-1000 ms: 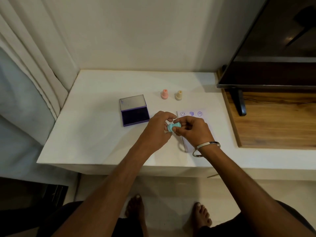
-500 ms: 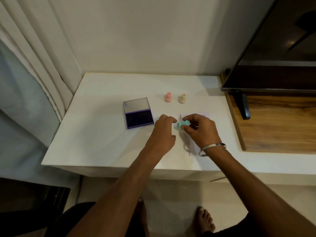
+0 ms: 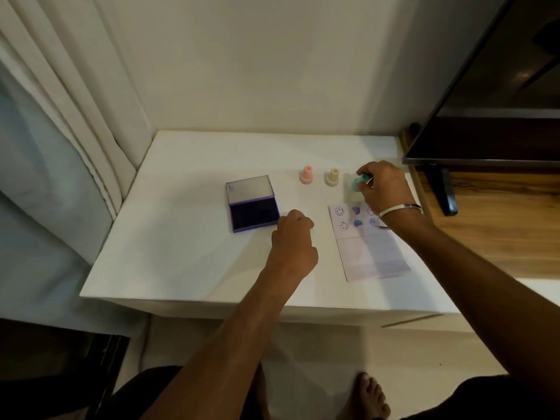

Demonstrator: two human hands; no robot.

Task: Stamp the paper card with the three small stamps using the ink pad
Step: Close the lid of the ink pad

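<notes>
Just right hand (image 3: 383,183) gripping teal stamp (image 3: 358,180), above card (image 3: 368,241)

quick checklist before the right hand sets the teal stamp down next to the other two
1. Teal stamp held in the right hand: ok, pinched at the fingertips, tilted.
2. Free spot right of the yellow stamp: cannot tell, the hand covers part of it.
3. Pink stamp and yellow stamp upright, clear of the hand: ok.
4. Paper card stamped: ok, two rows of three prints show at its far end.
5. Left hand out of the way: ok, resting near the open ink pad.
6. Stamp face free of wet ink: cannot tell.
</notes>
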